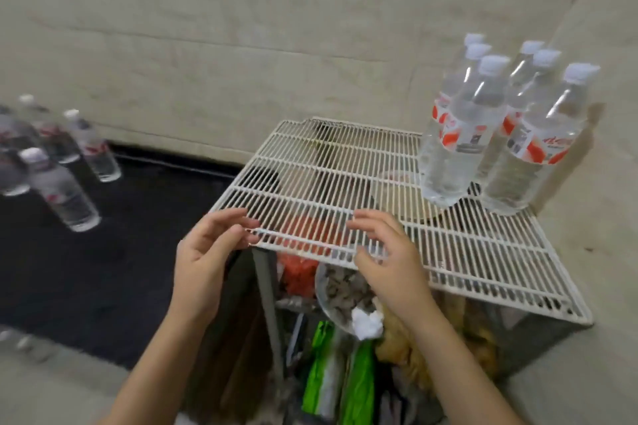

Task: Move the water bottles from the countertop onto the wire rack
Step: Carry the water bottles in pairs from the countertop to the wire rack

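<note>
Both hands — left hand point(203, 252), right hand point(386, 252) — are hovering empty, fingers loosely curled, at the wire rack point(448, 252) front edge; next: fetching countertop bottles point(62, 190) left of it.

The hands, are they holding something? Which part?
Both hands are at the wire rack, at its near front edge: left hand at the corner, right hand further along. No bottle is held.

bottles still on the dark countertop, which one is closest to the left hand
The front bottle, standing lowest in view and nearest the left hand. The other countertop bottles stand behind it, closer to the wall.
</note>
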The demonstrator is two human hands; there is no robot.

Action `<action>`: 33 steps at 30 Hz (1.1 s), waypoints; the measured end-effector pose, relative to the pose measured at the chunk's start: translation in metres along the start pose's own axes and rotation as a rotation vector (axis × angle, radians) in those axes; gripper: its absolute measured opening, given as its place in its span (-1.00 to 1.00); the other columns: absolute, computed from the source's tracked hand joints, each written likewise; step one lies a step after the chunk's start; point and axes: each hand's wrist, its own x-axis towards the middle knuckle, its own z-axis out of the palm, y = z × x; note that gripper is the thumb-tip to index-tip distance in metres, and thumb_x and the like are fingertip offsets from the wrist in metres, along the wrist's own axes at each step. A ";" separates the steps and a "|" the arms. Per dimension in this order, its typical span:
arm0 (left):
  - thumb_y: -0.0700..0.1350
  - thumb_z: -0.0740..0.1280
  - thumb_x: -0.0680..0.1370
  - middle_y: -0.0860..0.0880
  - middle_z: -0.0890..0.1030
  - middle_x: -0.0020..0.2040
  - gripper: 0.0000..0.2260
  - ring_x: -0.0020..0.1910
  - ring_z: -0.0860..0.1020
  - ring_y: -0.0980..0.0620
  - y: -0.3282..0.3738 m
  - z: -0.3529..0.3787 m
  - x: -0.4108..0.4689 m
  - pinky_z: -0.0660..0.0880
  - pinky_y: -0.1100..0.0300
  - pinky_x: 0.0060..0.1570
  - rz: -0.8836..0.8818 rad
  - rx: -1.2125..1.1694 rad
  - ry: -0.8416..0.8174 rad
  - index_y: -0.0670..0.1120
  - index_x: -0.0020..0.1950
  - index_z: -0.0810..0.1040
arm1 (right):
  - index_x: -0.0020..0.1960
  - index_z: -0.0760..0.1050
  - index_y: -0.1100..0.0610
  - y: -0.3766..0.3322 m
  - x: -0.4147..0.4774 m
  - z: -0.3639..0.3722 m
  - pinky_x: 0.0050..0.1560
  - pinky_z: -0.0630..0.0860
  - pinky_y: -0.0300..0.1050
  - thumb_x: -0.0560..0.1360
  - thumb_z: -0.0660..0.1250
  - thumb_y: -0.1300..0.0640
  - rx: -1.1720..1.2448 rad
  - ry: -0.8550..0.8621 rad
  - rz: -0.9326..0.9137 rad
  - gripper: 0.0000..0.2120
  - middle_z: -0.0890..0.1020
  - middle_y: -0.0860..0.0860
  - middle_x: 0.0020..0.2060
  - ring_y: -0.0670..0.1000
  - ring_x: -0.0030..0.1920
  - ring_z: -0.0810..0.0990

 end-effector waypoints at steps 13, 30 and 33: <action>-0.28 0.19 0.55 -0.06 0.58 -0.22 -0.80 -0.29 0.51 -0.02 0.010 -0.221 -0.157 0.42 0.22 -0.27 -0.270 0.251 0.616 -0.04 -0.17 0.51 | 0.02 0.54 0.10 -0.075 -0.058 0.185 0.05 0.35 -0.31 0.42 0.26 0.36 0.092 -0.467 -0.152 -0.74 0.49 -0.06 -0.02 -0.03 0.13 0.47; -0.27 0.18 0.55 -0.11 0.55 -0.22 -0.88 -0.30 0.47 -0.03 0.077 -0.404 -0.403 0.35 0.17 -0.27 -0.438 0.285 1.025 -0.22 -0.01 0.50 | 0.15 0.48 0.13 -0.198 -0.262 0.328 0.12 0.32 -0.25 0.48 0.26 0.22 0.059 -0.911 -0.210 -0.75 0.49 0.02 0.10 -0.02 0.21 0.43; -0.25 0.20 0.55 -0.11 0.56 -0.20 -0.89 -0.30 0.48 -0.03 0.073 -0.420 -0.410 0.36 0.17 -0.25 -0.439 0.242 1.067 -0.20 -0.02 0.51 | 0.14 0.50 0.15 -0.213 -0.261 0.355 0.15 0.32 -0.23 0.48 0.27 0.24 0.066 -0.945 -0.200 -0.76 0.51 0.04 0.12 -0.02 0.20 0.44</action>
